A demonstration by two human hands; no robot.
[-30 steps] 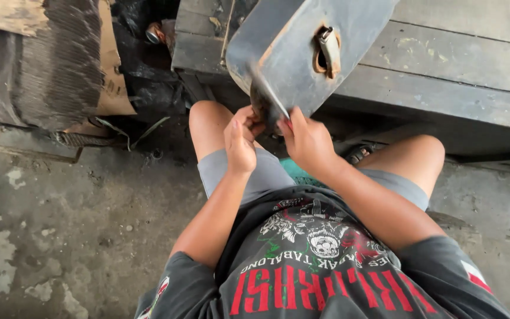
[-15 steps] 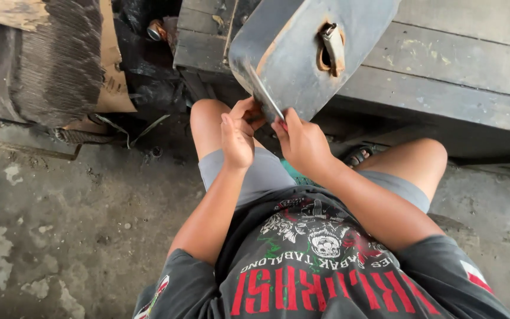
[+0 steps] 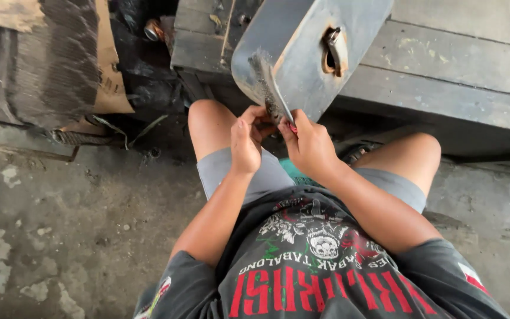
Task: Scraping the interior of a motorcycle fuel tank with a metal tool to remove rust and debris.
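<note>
The person is sitting low over a stained concrete floor (image 3: 60, 236), knees apart, and both hands are meeting just in front of the lap. The right hand (image 3: 311, 147) is gripping a wire brush (image 3: 270, 88) by its reddish handle end — fingers curled tight around it — so that the bristled head is standing up and pressing against the lower edge of a grey metal panel (image 3: 302, 47). The left hand (image 3: 246, 145) is closing in right beside it, fingers bent towards the same handle; whether it is actually clasping the brush or only touching it is too hidden to tell. The panel is leaning tilted over the knees, its rounded corner pointing down towards the hands, and a rusty latch (image 3: 334, 50) is sitting in a slot on its face. Behind the panel a weathered wooden bench (image 3: 461, 77) is running across the right of the view. To the upper left, a piece of brown cardboard (image 3: 110, 65) is lying against a dark bundle — well apart from the hands.
</note>
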